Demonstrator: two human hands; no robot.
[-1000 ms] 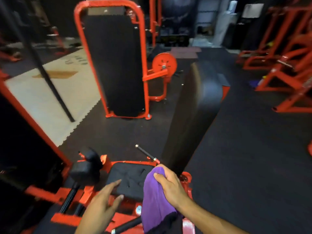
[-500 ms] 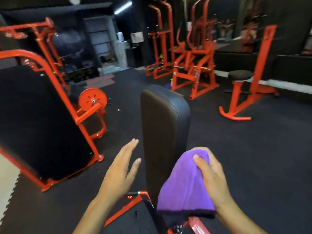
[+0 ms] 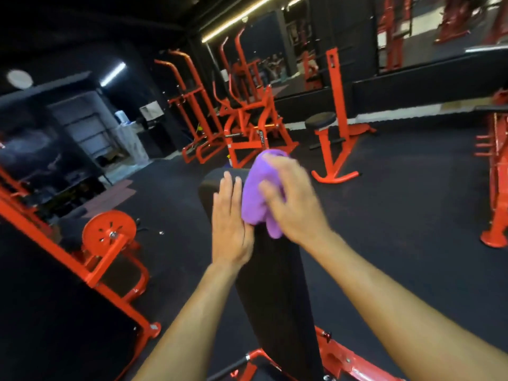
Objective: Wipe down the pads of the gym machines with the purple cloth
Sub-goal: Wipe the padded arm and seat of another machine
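Observation:
A tall black back pad (image 3: 270, 287) of a red-framed machine rises in front of me, leaning away. My right hand (image 3: 294, 207) grips the purple cloth (image 3: 257, 199) and presses it against the pad's upper right part, near the top edge; the hand is blurred. My left hand (image 3: 229, 229) lies flat with straight fingers on the pad's upper left side, right beside the cloth.
A large black platform in a red frame (image 3: 110, 259) with a round red disc (image 3: 109, 233) stands to the left. Red machines (image 3: 247, 125) and a round black stool pad on a red post (image 3: 320, 121) stand behind. Black rubber floor lies on the right.
The view has tilted upward. My right hand has carried the cloth up the pad to its top. My left hand has come onto the pad's upper left side.

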